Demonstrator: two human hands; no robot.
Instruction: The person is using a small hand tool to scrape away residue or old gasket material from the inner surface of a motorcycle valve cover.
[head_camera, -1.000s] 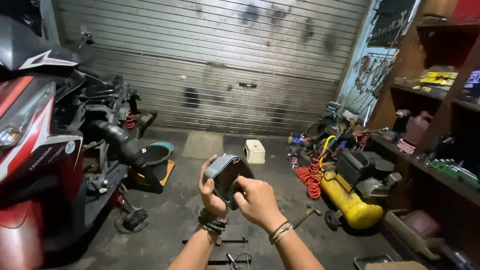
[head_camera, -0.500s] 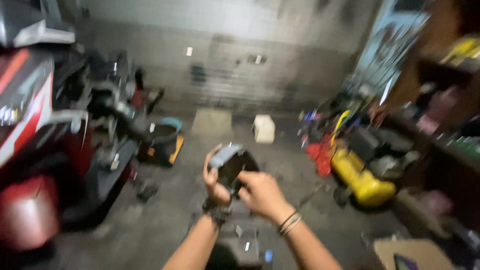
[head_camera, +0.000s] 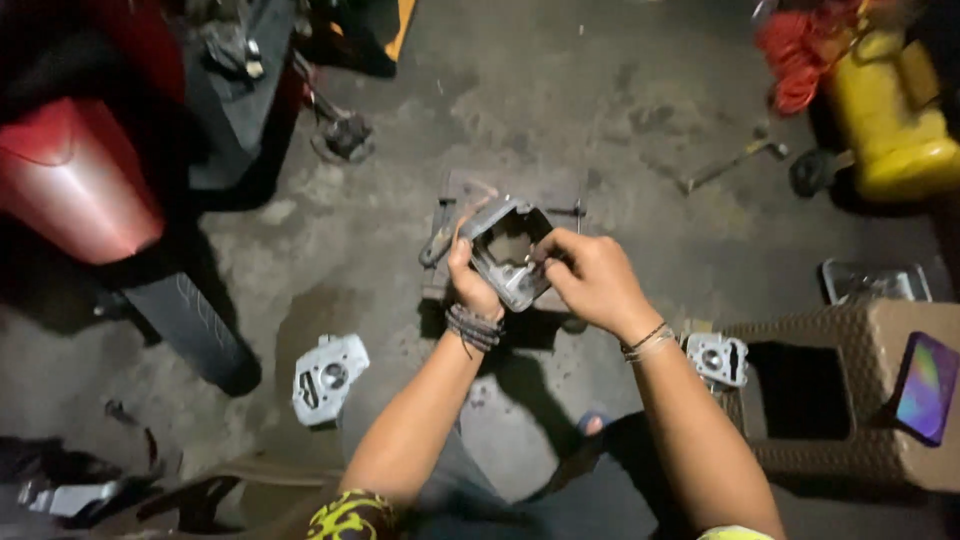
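Both my hands hold a grey metal engine part (head_camera: 508, 252) with a square opening, above the concrete floor. My left hand (head_camera: 470, 283) grips its left edge from below, thumb on the rim. My right hand (head_camera: 593, 280) clasps its right side, fingers curled at the opening. Each wrist wears bracelets. Under the part lies a dark flat metal plate (head_camera: 565, 195) on the floor.
A red motorcycle (head_camera: 85, 185) stands at the left. Silver engine covers lie on the floor (head_camera: 328, 376) and by the brown woven stool (head_camera: 860, 400), which carries a phone (head_camera: 926, 387). A yellow machine (head_camera: 895, 120), orange cable (head_camera: 795, 50) and a hammer (head_camera: 730, 165) sit upper right.
The view has tilted down from the shutter wall to the floor. Both hands kept the engine part and lowered it toward the floor plate.
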